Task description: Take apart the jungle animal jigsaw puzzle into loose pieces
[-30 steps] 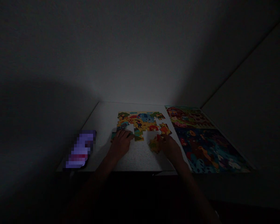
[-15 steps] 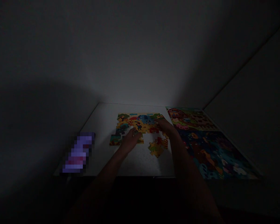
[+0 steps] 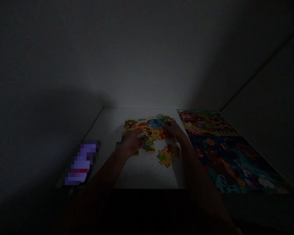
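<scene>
We're looking down into a very dark scene, with only a patch of the white counter [image 3: 142, 169] lit. The landmark here is the half-built jigsaw puzzle [image 3: 150, 125], a bright yellow picture lying flat near the middle of the counter, towards the back wall.

Our left hand [image 3: 132, 143] sits on the puzzle's near left edge, its grip curled loosely over the pieces there; whether it pinches one we cannot tell, it is too dim. Our right hand [image 3: 175, 130] lies on the puzzle's right edge, fingers reaching in over the pieces, and again we cannot tell if that grip is clamped on anything or merely pressing down. Both forearms run back towards us and hide part of the counter on either side of the lit patch.

Just in front of the puzzle, between the two wrists, a small loose cluster of pieces [image 3: 168, 155] lies apart from the main picture, untouched.

To the right of the puzzle, close beside it, we see two finished picture boards: a farm scene with a red barn [image 3: 203, 122] at the back, and a dark blue sea scene [image 3: 232, 163] nearer us, its edge partly behind the right forearm.

Well to the left of the puzzle, at the counter's near edge, a blurred purple object [image 3: 82, 161] glows.
</scene>
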A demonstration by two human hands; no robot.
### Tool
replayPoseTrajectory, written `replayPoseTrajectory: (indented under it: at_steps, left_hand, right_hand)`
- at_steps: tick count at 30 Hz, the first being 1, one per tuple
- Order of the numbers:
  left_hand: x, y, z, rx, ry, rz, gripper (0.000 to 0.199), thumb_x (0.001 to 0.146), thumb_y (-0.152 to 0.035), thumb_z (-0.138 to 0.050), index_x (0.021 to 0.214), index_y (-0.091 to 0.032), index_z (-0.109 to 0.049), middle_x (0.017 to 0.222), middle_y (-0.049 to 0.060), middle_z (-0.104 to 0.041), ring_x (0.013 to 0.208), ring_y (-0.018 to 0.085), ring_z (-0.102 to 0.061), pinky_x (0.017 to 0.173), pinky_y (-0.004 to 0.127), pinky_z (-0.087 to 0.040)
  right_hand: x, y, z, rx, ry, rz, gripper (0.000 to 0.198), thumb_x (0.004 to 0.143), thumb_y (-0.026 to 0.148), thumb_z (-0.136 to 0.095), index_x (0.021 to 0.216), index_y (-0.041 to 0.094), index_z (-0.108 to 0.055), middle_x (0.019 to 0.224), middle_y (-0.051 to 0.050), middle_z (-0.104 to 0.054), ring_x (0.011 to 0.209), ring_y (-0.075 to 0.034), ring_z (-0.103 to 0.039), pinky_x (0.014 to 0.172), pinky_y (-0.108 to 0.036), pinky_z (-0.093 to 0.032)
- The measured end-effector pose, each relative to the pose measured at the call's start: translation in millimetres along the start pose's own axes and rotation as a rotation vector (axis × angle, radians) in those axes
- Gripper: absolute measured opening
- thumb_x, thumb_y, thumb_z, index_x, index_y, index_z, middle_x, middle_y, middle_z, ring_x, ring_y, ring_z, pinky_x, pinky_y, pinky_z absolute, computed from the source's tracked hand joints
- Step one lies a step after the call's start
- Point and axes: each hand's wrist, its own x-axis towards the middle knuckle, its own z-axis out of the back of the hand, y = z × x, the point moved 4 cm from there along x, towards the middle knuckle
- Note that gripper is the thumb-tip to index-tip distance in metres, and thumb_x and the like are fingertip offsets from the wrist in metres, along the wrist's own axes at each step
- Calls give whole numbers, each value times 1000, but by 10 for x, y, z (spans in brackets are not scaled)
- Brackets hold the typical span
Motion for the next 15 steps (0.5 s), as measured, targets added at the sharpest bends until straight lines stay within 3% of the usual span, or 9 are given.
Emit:
replayPoseTrajectory:
  at_steps: [7, 13, 15]
  left_hand:
    - [72, 40, -157, 173, -3, 23, 17, 79, -34, -66, 91, -22, -62, 90, 4, -70, 57, 12, -60, 49, 23, -45]
    - [116, 3, -118, 402, -118, -102, 16, 90, -31, -52, 100, -23, -61, 79, 1, -64, 51, 10, -54, 46, 20, -38]
    - [71, -10, -92, 530, -130, -151, 21, 93, -30, -45, 105, -23, -62, 74, -1, -62, 49, 10, -53, 46, 21, -38]
  right_hand:
    - [-31, -67, -66, 228, -42, -52, 14, 75, 11, -60, 85, 18, -66, 82, -3, -69, 71, -15, -62, 67, -24, -48]
    - [43, -143, -41, 188, -208, -69, 31, 76, 22, -58, 105, 18, -65, 105, -7, -69, 94, -20, -64, 82, -30, -51]
    - [52, -142, -52, 212, -186, -10, 35, 75, 23, -57, 109, 19, -64, 106, -7, -68, 95, -19, -64, 81, -30, -52]
